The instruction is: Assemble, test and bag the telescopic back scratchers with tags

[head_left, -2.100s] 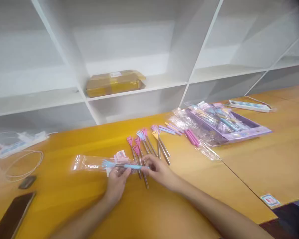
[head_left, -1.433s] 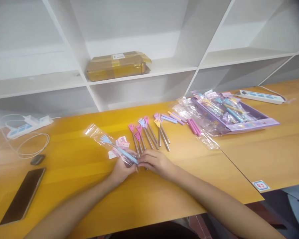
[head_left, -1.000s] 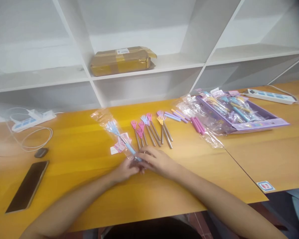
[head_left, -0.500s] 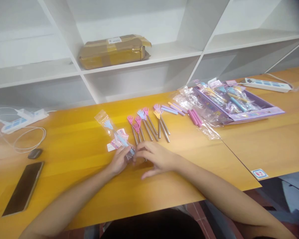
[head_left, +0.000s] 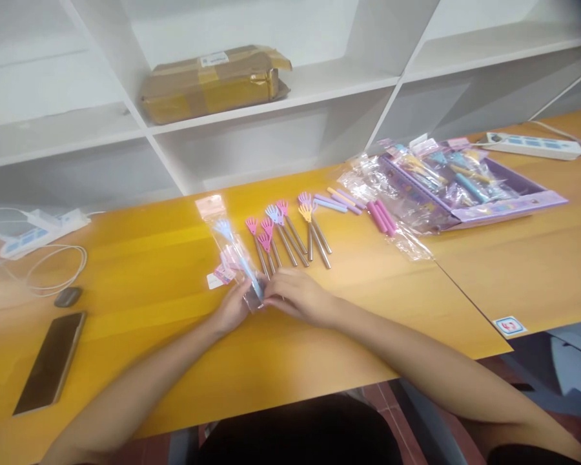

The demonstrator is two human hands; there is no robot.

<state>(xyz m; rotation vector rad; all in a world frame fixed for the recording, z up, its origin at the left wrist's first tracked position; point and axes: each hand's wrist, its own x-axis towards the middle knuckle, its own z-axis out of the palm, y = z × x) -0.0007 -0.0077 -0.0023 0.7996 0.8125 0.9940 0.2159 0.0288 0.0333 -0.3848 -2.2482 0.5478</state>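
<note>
The table (head_left: 343, 352) spans the scene. Over it the bag (head_left: 231, 248) slants away from the person, its near end between the hands; being thin, clear plastic, it should be light, limp and slippery. Inside lies the scratcher (head_left: 242, 259), probably light but stiff, best held through the plastic by its blue handle (head_left: 250, 276). The right hand (head_left: 303, 294) bends its fingers at the bag's edge, pinching or not I cannot tell; the left hand (head_left: 232, 307) pinches the near end. The slim prongs (head_left: 223, 228) may flex.
</note>
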